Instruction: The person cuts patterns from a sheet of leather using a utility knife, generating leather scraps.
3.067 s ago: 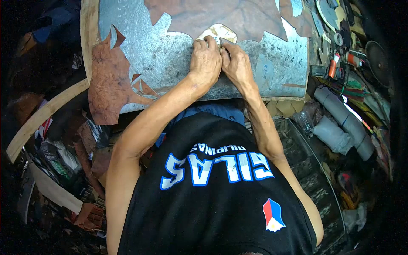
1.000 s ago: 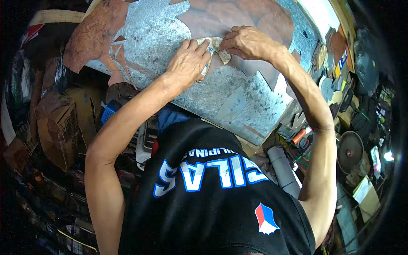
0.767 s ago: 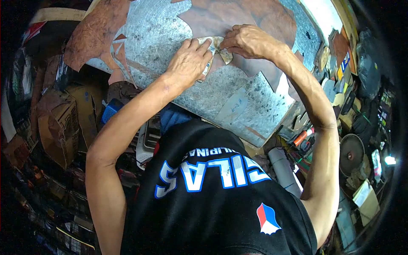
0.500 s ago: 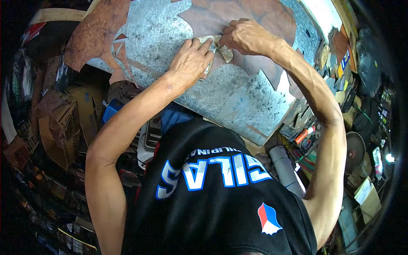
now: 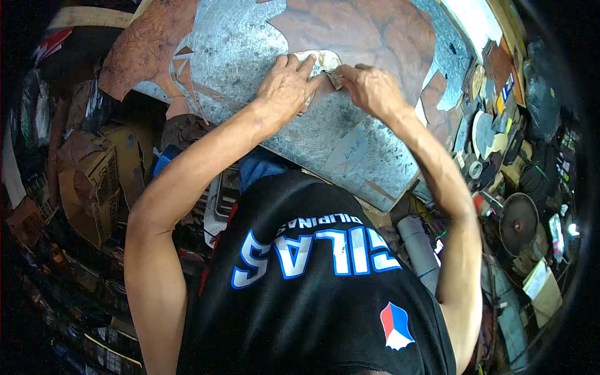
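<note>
My left hand (image 5: pixel 284 87) lies with fingers spread flat on a pale, curved pattern piece (image 5: pixel 327 59), pressing it onto a brown leather sheet (image 5: pixel 362 31). The leather rests on a spotted grey metal-topped work surface (image 5: pixel 237 50). Just right of the pattern, my right hand (image 5: pixel 376 92) is closed, its fingertips pinched at the pattern's edge. Something thin and dark shows at those fingertips, too small to make out. Part of the pattern is hidden under my left fingers.
Another brown leather piece (image 5: pixel 140 50) with narrow offcuts lies at the left of the surface. A pale marked template (image 5: pixel 347 150) is nearer my body. Cardboard boxes (image 5: pixel 84 187) stand at left; stacked pieces (image 5: pixel 475 81) and a round fan-like object (image 5: pixel 519 224) are at right.
My right hand has moved down along the pattern's right side, toward my body, and its elbow has come inward. The left hand stays on the pattern.
</note>
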The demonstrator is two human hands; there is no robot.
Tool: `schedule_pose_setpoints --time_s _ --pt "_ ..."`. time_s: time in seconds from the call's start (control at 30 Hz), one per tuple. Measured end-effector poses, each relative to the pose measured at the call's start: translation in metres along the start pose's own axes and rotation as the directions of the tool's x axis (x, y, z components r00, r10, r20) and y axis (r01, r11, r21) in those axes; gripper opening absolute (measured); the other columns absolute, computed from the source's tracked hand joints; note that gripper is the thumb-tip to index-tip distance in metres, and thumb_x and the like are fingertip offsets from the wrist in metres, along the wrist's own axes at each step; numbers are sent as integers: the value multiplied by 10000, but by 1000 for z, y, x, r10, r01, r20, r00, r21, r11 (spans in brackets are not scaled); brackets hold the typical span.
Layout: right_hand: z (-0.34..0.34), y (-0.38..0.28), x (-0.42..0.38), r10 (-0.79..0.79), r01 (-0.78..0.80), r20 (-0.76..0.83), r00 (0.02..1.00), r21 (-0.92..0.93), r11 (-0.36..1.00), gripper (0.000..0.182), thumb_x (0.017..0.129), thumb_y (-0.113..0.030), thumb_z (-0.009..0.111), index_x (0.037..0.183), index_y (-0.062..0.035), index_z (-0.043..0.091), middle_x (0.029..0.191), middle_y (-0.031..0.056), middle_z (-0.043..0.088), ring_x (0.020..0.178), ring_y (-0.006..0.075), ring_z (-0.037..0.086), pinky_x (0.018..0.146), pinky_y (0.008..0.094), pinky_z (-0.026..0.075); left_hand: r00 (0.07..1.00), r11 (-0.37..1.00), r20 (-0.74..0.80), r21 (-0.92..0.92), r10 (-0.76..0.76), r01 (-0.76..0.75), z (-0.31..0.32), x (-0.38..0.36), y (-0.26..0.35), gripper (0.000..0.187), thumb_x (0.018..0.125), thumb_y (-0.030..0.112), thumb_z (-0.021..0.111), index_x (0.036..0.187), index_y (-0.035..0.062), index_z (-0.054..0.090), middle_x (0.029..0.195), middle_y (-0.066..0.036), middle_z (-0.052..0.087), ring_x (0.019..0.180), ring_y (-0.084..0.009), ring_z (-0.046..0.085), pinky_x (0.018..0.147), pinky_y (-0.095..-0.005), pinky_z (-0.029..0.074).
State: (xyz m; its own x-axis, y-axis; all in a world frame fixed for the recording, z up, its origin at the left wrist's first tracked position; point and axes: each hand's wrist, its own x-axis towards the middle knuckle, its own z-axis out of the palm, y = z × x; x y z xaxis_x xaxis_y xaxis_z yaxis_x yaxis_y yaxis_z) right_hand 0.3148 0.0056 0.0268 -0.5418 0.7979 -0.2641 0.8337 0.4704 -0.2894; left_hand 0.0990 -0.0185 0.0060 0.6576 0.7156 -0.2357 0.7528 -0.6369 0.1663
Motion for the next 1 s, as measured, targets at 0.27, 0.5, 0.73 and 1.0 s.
schedule_pose_setpoints --time_s 0.27,0.5,0.73,1.0 --pt "24 -27 -17 243 -216 -96 965 233 948 192 930 -220 586 1040 -82 660 786 209 672 724 402 672 652 490 541 998 997 53 81 -20 16 -7 3 4 682 728 399 794 1353 232 578 1485 -111 453 1214 -309 507 982 -400 413" --pt "18 -36 -70 351 -332 -29 936 264 906 197 929 -214 604 1045 -69 670 805 204 679 759 414 669 670 479 536 999 995 53 98 -7 2 -4 3 5 698 745 389 790 1380 220 555 1488 -137 441 1215 -323 501 984 -411 410" --pt "32 -70 -97 499 -427 -129 857 365 828 275 907 -174 629 1176 -115 632 953 162 609 792 389 653 693 476 534 998 997 0 -43 66 -66 -7 1 -7 765 691 384 834 1359 144 550 1469 -166 456 1183 -327 529 944 -433 419" --pt "63 -84 -52 487 -467 -258 835 138 874 524 879 -93 575 1382 -226 518 995 163 568 917 341 616 746 455 543 985 986 -52 -4 167 -168 -4 2 -15 778 666 443 839 1299 82 568 1426 -165 488 1140 -329 552 914 -457 427"
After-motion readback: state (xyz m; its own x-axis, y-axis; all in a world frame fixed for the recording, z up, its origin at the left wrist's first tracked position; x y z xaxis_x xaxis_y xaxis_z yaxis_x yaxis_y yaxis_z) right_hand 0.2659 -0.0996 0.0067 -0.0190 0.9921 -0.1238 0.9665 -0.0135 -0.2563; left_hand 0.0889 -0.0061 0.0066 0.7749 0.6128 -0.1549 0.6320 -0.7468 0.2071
